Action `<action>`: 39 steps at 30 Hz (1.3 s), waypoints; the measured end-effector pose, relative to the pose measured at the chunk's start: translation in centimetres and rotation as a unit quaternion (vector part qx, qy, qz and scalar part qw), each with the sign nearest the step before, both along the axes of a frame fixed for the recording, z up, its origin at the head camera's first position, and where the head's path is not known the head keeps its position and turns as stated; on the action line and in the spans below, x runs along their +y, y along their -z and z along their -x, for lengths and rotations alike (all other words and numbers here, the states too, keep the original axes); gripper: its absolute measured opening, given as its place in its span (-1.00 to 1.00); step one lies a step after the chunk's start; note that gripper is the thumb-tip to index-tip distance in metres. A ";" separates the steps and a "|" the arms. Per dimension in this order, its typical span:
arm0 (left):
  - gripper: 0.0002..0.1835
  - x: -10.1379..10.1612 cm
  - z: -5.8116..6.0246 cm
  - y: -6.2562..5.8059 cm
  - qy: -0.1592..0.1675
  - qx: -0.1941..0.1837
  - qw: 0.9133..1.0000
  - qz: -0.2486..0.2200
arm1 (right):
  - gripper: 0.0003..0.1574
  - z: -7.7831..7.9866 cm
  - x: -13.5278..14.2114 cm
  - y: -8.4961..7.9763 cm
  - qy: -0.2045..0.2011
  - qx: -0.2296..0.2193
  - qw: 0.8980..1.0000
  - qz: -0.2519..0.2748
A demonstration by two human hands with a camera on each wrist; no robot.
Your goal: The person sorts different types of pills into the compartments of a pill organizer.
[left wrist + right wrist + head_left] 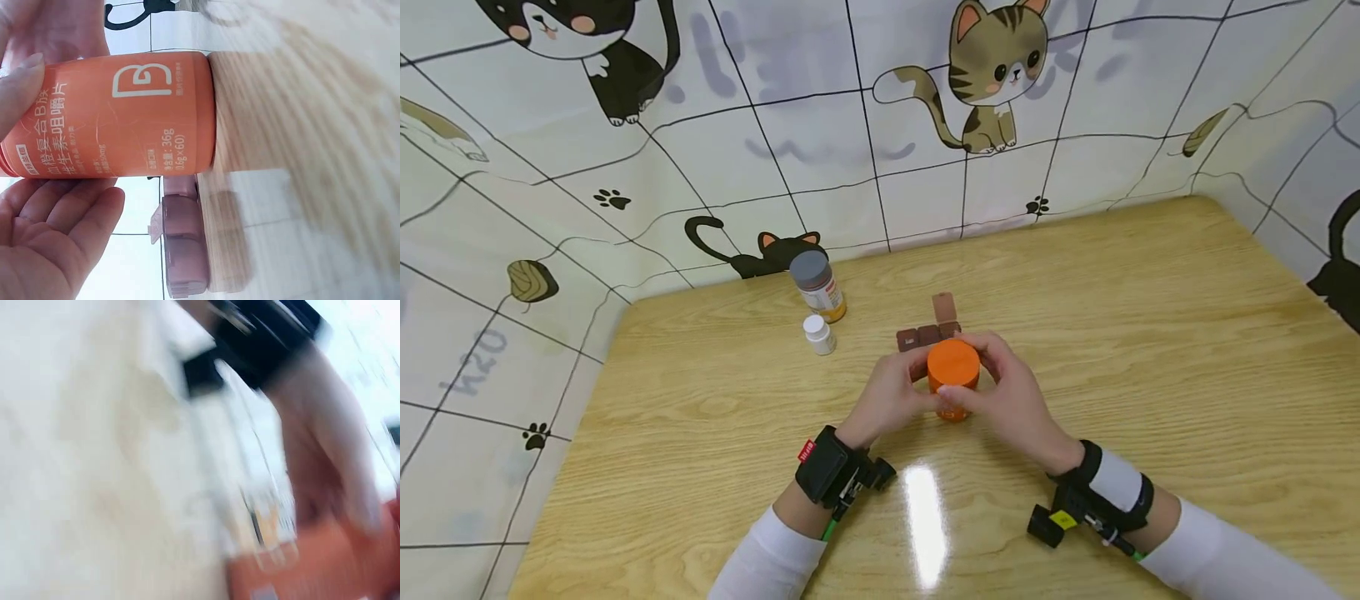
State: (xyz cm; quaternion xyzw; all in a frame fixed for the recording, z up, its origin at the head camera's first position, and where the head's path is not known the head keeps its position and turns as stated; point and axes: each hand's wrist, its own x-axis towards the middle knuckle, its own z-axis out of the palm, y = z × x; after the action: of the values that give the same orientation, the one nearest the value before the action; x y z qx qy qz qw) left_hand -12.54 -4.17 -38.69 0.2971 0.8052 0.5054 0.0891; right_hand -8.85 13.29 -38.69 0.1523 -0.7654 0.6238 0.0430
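An orange vitamin bottle [953, 364] with a matching orange lid stands upright between both hands; its labelled side [131, 119] shows in the left wrist view. My left hand [891, 392] holds it from the left, fingers along its side. From the right, my right hand [1018, 404] grips it near the top, thumb across the front. Just behind the bottle lies a brown pill organizer [917, 337] with a lid flap [945, 307] raised. The right wrist view is blurred, with the bottle [312, 562] at its lower right.
Further back on the left stand a grey-capped bottle [818, 287] and a small white bottle [819, 334]. The wooden table [1150, 333] meets a cat-patterned cloth [820, 150] at its back and sides.
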 end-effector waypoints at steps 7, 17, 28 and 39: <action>-0.45 0.1 -0.2 -0.3 -0.014 0.000 1.000 0.022 | -0.35 -1.2 -2.8 0.4 0.127 0.072 0.989 0.003; -0.46 0.1 -0.1 -0.5 -0.013 0.002 0.999 0.044 | -0.29 -1.2 -2.8 0.4 0.137 0.054 0.989 -0.012; -0.45 0.2 0.0 -0.4 0.009 -0.003 1.000 0.011 | 0.12 -0.3 1.2 0.3 -0.068 -0.061 0.993 -0.078; -0.43 0.1 -0.1 -0.2 0.008 -0.009 1.000 0.002 | -0.24 0.6 1.7 1.8 -0.081 0.003 0.979 -0.188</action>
State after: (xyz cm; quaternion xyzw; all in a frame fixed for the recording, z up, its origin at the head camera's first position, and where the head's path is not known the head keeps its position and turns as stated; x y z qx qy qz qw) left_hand -12.47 -4.09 -38.48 0.2987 0.8031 0.5057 0.1005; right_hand -9.45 14.96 -40.46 0.2210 -0.8538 0.4701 -0.0345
